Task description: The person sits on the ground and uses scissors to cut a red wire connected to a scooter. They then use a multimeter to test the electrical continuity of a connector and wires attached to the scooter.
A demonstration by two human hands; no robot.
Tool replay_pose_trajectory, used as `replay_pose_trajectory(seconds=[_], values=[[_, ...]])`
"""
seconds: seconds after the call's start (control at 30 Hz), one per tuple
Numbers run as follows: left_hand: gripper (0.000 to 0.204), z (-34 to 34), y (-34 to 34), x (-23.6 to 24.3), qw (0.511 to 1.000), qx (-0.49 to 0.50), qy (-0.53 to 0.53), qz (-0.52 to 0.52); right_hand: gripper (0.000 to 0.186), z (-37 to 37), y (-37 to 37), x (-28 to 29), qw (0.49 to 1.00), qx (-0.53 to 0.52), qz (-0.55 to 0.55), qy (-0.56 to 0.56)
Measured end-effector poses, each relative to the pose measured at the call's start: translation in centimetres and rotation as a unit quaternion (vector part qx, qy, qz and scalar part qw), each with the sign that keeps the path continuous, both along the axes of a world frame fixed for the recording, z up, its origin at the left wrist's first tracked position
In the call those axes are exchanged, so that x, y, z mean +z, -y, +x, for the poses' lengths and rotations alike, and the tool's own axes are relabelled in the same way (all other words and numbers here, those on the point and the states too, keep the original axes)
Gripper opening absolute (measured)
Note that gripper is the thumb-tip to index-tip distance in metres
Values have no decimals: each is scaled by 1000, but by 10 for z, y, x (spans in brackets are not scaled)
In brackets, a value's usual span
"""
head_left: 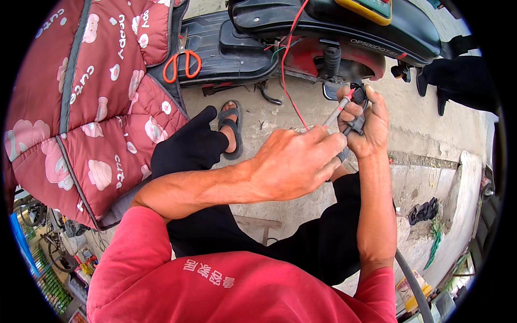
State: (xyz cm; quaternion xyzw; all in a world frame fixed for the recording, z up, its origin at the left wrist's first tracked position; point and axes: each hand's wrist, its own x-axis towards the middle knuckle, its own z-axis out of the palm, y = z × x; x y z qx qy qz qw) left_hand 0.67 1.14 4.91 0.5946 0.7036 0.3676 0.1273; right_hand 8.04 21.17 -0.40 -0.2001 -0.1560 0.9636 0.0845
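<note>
My left hand [301,161] is closed around a grey test probe [335,113] with a red section near its far end. A thin red wire [284,70] runs from above down to this hand. My right hand [371,121] grips a black plug connector [357,95] with short dark leads, and a dark grey piece sits lower between the fingers and palm. The probe's tip meets the connector, but whether it is inserted cannot be made out. Beyond both hands stands an electric scooter [258,69], and a yellow-edged meter [371,9] lies on its black seat [414,37].
Orange-handled scissors [182,65] lie on the scooter's footboard [204,32]. A maroon quilted cover [91,97] hangs at the left. My sandalled foot [231,129] rests on the concrete. Another person's dark-clothed leg [463,81] is at the right, above a low pale wall [458,210].
</note>
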Motion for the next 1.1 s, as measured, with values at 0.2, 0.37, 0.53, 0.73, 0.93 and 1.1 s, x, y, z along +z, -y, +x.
replay_pose_trajectory(seconds=[0.2,0.37,0.53,0.73,0.93,1.1], values=[[29,6,-9,-12,992,12,7,-125,29,-5,9,1,996,-37,65,39],[30,8,-15,-18,991,33,64,-115,29,-5,13,1,992,-32,103,69],[30,15,-15,-9,927,17,329,-179,27,-1,6,-6,993,-27,92,69],[42,12,-4,18,877,-51,438,-189,25,-3,-6,5,998,-34,44,42],[43,-27,-1,12,913,25,390,119,35,7,-10,5,996,3,71,58],[40,-62,-10,2,880,101,464,24,41,18,-7,11,989,99,108,-21]])
